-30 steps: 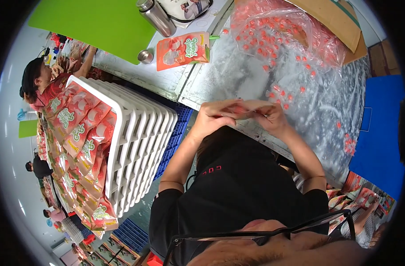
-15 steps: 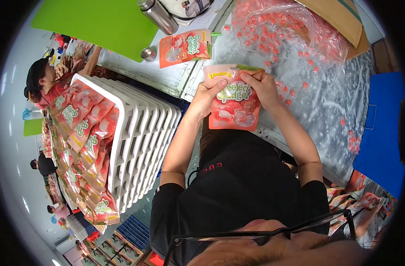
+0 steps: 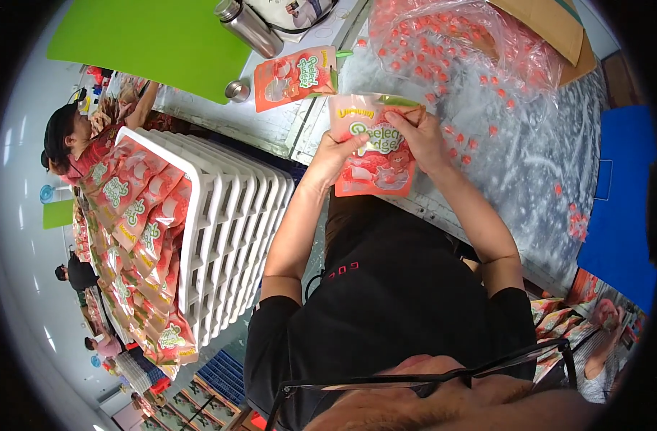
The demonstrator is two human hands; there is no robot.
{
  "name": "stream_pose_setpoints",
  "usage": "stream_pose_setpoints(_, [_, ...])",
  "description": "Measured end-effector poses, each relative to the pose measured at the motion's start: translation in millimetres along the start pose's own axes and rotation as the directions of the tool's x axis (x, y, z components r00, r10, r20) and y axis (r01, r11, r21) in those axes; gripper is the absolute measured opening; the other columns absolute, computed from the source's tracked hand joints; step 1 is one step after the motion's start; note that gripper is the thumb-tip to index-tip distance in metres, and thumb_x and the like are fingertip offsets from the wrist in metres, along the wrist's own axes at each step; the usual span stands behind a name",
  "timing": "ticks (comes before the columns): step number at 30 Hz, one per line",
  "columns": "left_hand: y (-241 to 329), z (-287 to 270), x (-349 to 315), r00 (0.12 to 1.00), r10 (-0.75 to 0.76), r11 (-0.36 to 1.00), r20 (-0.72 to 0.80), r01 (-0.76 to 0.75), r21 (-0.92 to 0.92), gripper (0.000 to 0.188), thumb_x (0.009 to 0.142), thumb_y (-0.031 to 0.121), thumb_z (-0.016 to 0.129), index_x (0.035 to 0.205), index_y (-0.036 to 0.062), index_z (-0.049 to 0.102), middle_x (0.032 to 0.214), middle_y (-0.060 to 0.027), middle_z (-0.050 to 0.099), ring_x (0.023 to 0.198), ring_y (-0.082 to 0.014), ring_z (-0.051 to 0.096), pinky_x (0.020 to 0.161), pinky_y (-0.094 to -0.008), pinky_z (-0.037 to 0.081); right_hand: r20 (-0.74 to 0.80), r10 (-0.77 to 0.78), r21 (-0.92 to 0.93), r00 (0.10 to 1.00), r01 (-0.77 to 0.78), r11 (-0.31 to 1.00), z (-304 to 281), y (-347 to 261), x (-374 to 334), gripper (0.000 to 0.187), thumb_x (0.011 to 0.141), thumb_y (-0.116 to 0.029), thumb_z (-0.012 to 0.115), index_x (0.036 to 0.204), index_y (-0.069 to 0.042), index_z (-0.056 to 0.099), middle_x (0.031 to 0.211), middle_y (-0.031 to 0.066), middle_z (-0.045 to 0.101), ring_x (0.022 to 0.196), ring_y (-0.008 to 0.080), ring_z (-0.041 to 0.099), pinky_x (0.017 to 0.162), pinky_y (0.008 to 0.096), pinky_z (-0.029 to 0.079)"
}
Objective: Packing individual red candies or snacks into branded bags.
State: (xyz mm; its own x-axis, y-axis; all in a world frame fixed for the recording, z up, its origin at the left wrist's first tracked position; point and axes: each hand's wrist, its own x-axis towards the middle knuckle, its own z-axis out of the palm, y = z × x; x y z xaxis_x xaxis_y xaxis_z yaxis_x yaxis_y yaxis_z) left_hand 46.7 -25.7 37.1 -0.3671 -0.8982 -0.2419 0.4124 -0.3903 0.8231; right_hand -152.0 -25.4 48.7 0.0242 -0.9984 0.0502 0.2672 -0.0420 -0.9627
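Both hands grip one flat red and pink printed plastic pouch point(image 3: 372, 147) with a green strip along its top, held above the near edge of the silvery worktop point(image 3: 515, 165). The left hand point(image 3: 337, 149) is closed on the pouch's left edge, and the right hand point(image 3: 417, 135) pinches its upper right corner, fingers folded over the top. A second pouch of the same kind point(image 3: 294, 76) lies flat on the worktop just beyond, near a steel flask point(image 3: 248, 27) and its small round cap point(image 3: 236, 90). A clear plastic bag of small red sweets point(image 3: 457, 44) sits toward the far right corner. Left of the person stands a stack of white slatted plastic crates point(image 3: 228, 215) heaped with more pouches.
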Motion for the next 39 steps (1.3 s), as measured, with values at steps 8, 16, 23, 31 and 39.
stream_pose_setpoints(8, [11,-21,-26,0.987,0.146,0.895,0.072,-0.163,0.416,0.03,0.078,-0.005,0.077,0.107,-0.001,0.067,0.095,-0.0049,0.071,0.082,-0.0114,0.066,0.074,-0.0269,0.055,0.271,-0.301,-0.746,0.914,0.397,0.534,-88,14,-42,0.071,0.086,-0.049,0.071,0.143,-0.012,0.05,0.147,0.0127,0.048,0.136,0.0345,0.041,0.112,0.0495,0.031])
stream_pose_setpoints(16, [4,-4,-22,0.978,-0.086,0.897,0.192,-0.008,0.441,0.067,0.057,-0.011,0.079,0.121,-0.0038,0.06,0.11,-0.009,0.068,0.094,-0.0179,0.067,0.084,-0.0316,0.055,0.31,-0.262,-0.937,0.914,0.341,0.078,-128,49,-49,0.051,0.078,-0.03,0.08,0.126,-0.017,0.066,0.138,0.0065,0.055,0.123,0.0336,0.049,0.105,0.0497,0.038])
stream_pose_setpoints(23, [2,4,-14,0.927,-0.121,0.844,0.354,-0.091,0.528,0.047,0.051,-0.005,0.085,0.095,-0.0029,0.069,0.111,-0.0117,0.071,0.103,-0.0186,0.065,0.091,-0.0318,0.051,0.31,-0.335,-0.915,0.89,0.375,0.151,-136,55,-54,0.023,0.086,-0.016,0.073,0.109,-0.011,0.068,0.098,0.0032,0.064,0.079,0.0186,0.06,0.067,0.0328,0.05])
stream_pose_setpoints(31, [12,30,-17,0.93,-0.1,0.837,0.355,-0.114,0.535,0.044,0.059,-0.002,0.087,0.099,-0.0013,0.069,0.099,-0.0069,0.073,0.094,-0.0136,0.065,0.088,-0.03,0.052,-0.021,-0.091,0.139,0.996,0.093,0.986,-21,-81,-62,0.015,0.101,-0.011,0.056,0.108,0.001,0.063,0.091,0.0008,0.059,0.068,0.0055,0.05,0.061,0.021,0.042])
stream_pose_setpoints(39, [14,29,-23,0.932,-0.278,0.82,0.235,0.103,0.563,0.055,0.06,-0.002,0.085,0.112,-0.0008,0.067,0.102,-0.0049,0.072,0.096,-0.0131,0.065,0.091,-0.0309,0.051,0.222,-0.365,-0.582,0.904,0.423,0.695,-7,-70,-58,0.016,0.092,-0.006,0.065,0.107,-0.002,0.06,0.101,0.0093,0.058,0.081,0.0178,0.059,0.072,0.0294,0.05])
